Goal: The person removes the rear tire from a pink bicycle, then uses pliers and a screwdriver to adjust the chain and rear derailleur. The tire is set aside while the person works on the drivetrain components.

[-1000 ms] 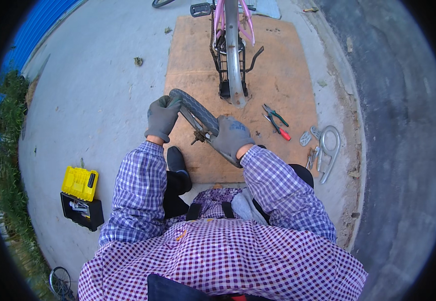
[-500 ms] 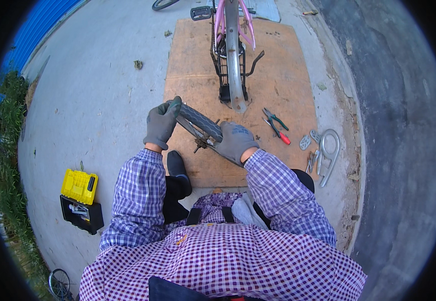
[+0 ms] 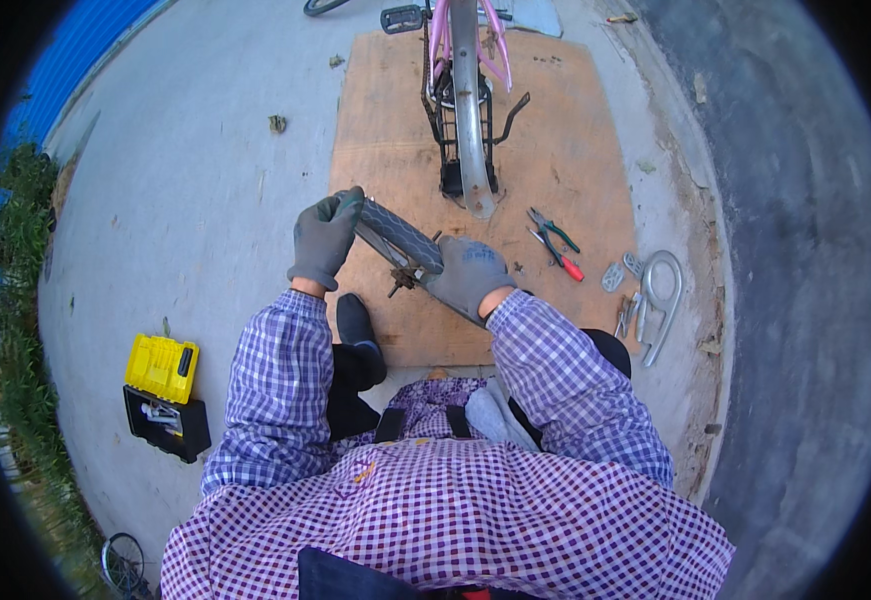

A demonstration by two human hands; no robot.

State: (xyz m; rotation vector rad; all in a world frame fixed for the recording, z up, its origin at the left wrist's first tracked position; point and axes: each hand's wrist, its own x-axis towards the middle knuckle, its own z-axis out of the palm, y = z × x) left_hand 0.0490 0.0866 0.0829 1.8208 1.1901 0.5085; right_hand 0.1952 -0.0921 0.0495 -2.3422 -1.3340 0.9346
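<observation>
Small bicycle wheel, grey-tyred, held across both gloved hands just above the near edge of the plywood board. Probably light but awkward: stiff at the rim, rubbery and grippy at the tyre, with an axle stub and nut poking out near the middle. Best taken by the tyre at opposite ends, clear of the axle hardware and any spokes.

Left hand clenched over the wheel's far end, fingers wrapped round the tyre. Right hand closed under the wheel's near end, by the axle.

Beyond the wheel, on the board, a pink bicycle upright, its rear mudguard and carrier rack pointing back toward the wheel. Board lying flat on pale concrete ground, outdoors; darker paving to the right of the wheel, grass along the left margin.

Left of the wheel and nearer, a yellow-and-black toolbox open on the concrete. Right of the wheel, pliers with red and green handles on the board; further right, a bent metal bracket and a few small metal parts.
</observation>
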